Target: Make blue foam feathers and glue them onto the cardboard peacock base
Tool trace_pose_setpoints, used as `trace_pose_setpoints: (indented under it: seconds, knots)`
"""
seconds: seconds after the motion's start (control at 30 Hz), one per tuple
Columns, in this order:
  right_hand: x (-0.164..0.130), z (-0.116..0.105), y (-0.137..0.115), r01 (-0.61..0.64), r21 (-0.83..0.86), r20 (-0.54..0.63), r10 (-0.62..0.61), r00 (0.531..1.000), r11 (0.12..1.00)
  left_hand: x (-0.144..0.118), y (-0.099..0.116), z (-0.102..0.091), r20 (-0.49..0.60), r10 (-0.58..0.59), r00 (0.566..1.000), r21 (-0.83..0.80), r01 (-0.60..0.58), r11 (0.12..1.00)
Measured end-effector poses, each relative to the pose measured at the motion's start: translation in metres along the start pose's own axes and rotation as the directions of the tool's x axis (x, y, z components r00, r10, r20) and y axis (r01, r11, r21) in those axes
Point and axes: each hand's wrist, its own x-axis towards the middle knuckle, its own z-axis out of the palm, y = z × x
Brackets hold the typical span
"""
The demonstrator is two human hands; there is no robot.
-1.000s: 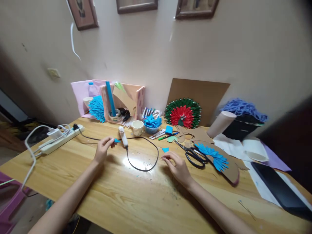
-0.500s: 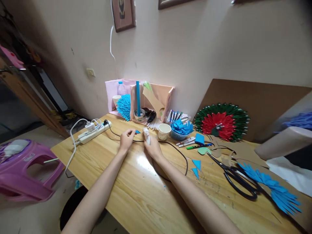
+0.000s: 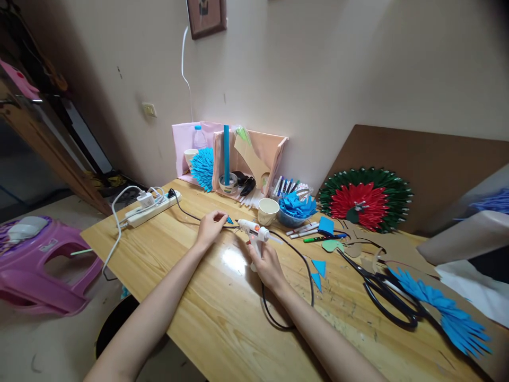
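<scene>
1. Left hand [image 3: 211,229]: nearly closed, pinching 1 small blue paper piece [image 3: 229,219] above the bench [image 3: 214,313].
2. Right hand [image 3: 268,263]: wrapped around 1 white glue gun [image 3: 249,227], just beside the paper piece.
3. Hands: apart.
4. Blue triangles [image 3: 319,268], 2: on bench, beside cord [image 3: 312,294].

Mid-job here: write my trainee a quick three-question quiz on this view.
1. Which hand holds the glue gun?
2. True or false: the left hand pinches a small blue piece.
3. What is heaped in the clear bowl beside the paper cup?
a) Markers
b) Blue pieces
c) Scissors

Key: 1. The right hand. 2. True. 3. b.
</scene>
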Motion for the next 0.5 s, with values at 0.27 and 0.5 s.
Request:
trace_pose_setpoints:
  seconds: [0.27, 0.5]
  knots:
    - [-0.0029, 0.0033, 0.0017, -0.019, -0.089, 0.080, 0.026, 0.996, 0.996, -0.0012, -0.0028, 0.0003, 0.017, 0.013, 1.000, 0.010, -0.013, 1.000]
    - [-0.0012, 0.0007, -0.0016, -0.042, -0.126, 0.100, 0.055, 0.993, 0.991, -0.0020, -0.0040, 0.0021, 0.047, 0.020, 0.999, 0.012, -0.021, 1.000]
